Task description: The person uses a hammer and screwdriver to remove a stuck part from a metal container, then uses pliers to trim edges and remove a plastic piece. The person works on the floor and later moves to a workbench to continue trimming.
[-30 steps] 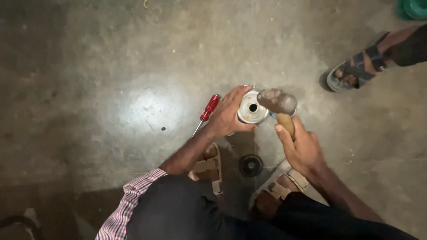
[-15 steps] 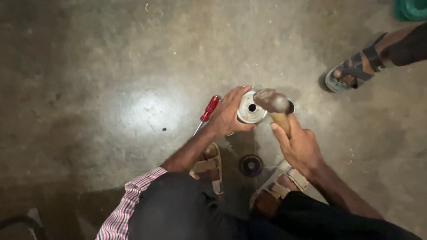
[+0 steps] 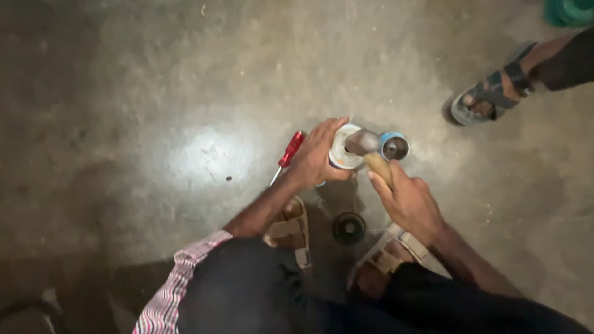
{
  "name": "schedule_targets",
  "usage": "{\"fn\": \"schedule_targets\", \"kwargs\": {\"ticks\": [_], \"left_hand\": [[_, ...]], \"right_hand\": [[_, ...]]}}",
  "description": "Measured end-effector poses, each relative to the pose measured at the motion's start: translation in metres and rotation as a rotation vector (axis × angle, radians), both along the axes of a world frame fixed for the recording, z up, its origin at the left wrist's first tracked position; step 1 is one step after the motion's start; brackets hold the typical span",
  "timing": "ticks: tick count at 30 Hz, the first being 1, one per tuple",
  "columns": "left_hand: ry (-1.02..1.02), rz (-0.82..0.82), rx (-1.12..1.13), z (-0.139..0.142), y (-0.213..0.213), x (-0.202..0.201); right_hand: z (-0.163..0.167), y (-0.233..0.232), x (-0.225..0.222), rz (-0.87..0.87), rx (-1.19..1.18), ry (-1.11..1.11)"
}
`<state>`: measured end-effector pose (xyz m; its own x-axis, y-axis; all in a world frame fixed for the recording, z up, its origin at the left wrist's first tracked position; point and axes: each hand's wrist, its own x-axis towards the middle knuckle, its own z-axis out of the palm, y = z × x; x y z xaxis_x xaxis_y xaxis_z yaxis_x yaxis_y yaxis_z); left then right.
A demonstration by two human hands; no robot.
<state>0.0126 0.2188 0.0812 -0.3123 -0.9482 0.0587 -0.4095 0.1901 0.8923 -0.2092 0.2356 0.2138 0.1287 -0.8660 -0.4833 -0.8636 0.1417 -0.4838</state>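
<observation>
— What is the ground like here?

— A bare grey concrete floor (image 3: 154, 74), mottled and stained, fills nearly the whole view. A bright patch of reflected light (image 3: 207, 154) sits on it left of centre.

— And away from that patch?

— The floor darkens toward the left edge and the lower left corner, well apart from the glare. To the upper right of the patch, at the top corner, shows part of a green round plastic object (image 3: 569, 11). Just below it stands another person's foot in a grey strapped sandal (image 3: 486, 99). A small dark speck lies just under the patch.
</observation>
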Motion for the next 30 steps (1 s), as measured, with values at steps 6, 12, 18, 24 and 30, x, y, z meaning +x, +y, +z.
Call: {"fn": "schedule_targets", "kwargs": {"ticks": [6,12,18,24,30], "left_hand": [[0.02,0.002,-0.054,0.001,0.001,-0.001],[0.021,0.012,-0.063,0.004,0.005,-0.002],[0.025,0.017,-0.06,0.004,0.005,-0.001],[0.037,0.027,-0.093,-0.001,0.001,-0.001],[0.03,0.043,-0.05,-0.004,0.001,-0.001]], "right_hand": [[-0.003,0.002,0.001,0.052,-0.04,0.02],[0.0,0.002,0.004,-0.022,0.042,0.011],[-0.005,0.006,-0.002,0.003,-0.054,-0.014],[-0.014,0.008,-0.006,0.122,-0.086,0.085],[-0.014,0.011,-0.002,0.172,-0.089,0.1]]}}
